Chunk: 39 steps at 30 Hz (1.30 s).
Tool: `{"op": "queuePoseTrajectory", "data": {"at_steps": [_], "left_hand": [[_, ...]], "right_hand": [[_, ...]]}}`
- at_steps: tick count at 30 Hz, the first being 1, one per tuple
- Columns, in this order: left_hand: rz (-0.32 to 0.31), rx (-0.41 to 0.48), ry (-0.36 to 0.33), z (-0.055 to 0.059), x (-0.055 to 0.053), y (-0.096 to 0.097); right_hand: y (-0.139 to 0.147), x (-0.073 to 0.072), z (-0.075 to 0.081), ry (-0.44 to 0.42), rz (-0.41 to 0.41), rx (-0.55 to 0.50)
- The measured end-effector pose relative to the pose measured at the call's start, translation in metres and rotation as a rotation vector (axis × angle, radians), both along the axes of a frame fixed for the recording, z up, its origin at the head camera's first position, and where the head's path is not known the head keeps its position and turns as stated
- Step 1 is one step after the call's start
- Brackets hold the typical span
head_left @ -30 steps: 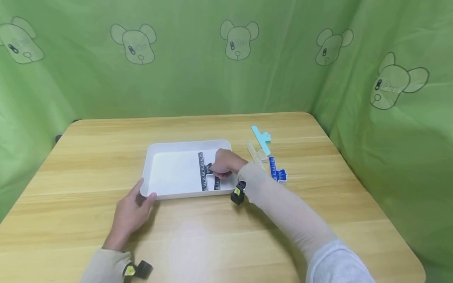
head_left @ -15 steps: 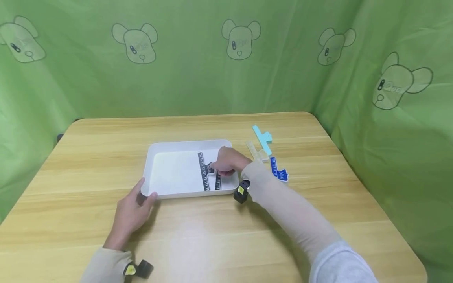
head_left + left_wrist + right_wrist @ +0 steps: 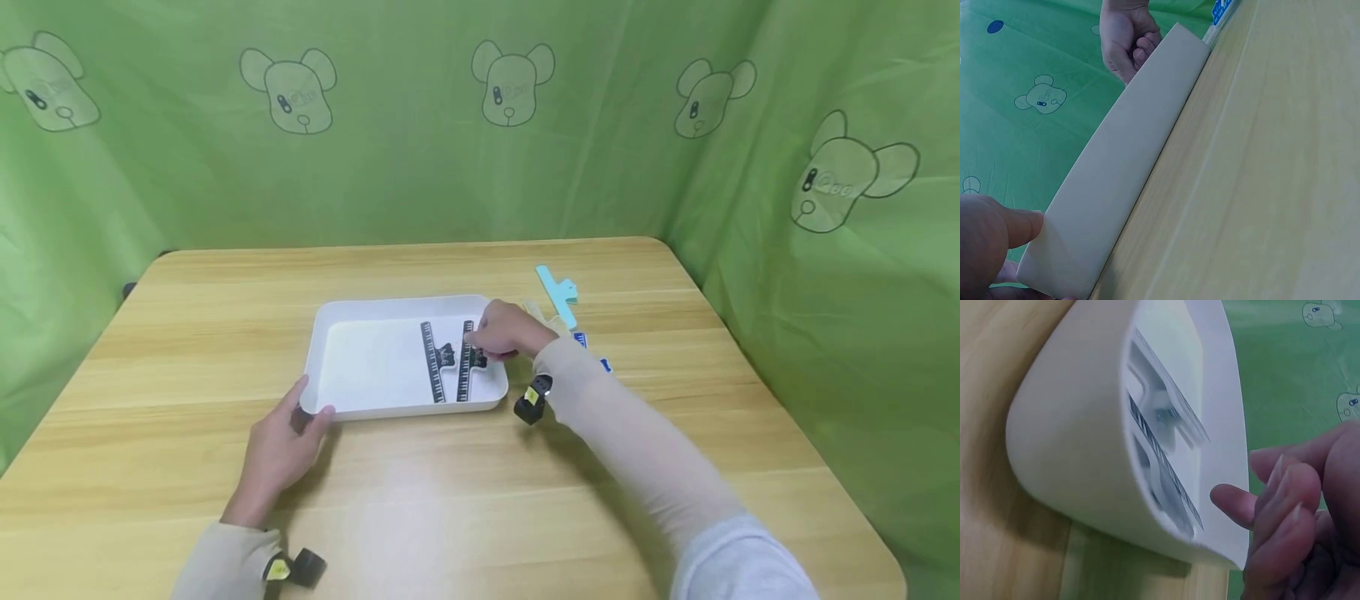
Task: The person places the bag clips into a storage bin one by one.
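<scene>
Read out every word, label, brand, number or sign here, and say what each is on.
Possibly "Qee", blurred: rightmost cartoon head on the green curtain.
Too small or blurred to read: lettering on the other cartoon heads, left black clip, right black clip, blue clip and yellow wrist labels.

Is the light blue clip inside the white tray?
No, the light blue clip lies on the wooden table, outside the white tray.
</scene>
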<state>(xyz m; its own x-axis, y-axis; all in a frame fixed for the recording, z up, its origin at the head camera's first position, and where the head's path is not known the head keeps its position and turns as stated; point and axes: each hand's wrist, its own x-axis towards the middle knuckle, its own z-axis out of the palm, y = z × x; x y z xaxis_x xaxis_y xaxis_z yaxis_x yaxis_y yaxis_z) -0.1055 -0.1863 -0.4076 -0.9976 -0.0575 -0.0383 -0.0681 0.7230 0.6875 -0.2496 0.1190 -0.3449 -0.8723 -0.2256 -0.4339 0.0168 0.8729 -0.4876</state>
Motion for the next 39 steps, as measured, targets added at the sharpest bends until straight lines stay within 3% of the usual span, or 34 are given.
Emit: {"op": "queuePoseTrajectory", "data": {"at_steps": [11,22,39], "left_hand": [[0.006,0.008,-0.011,0.001,0.0,0.001],[0.006,0.01,-0.014,0.002,0.001,0.0],[-0.004,0.003,-0.013,0.003,0.0,-0.001]], "right_hand": [[0.019,-0.004,0.009,0.034,-0.034,-0.032],[0.039,-0.009,0.009,0.043,-0.055,-0.072],[0.082,-0.007,0.005,0.02,-0.103,-0.053]]}}
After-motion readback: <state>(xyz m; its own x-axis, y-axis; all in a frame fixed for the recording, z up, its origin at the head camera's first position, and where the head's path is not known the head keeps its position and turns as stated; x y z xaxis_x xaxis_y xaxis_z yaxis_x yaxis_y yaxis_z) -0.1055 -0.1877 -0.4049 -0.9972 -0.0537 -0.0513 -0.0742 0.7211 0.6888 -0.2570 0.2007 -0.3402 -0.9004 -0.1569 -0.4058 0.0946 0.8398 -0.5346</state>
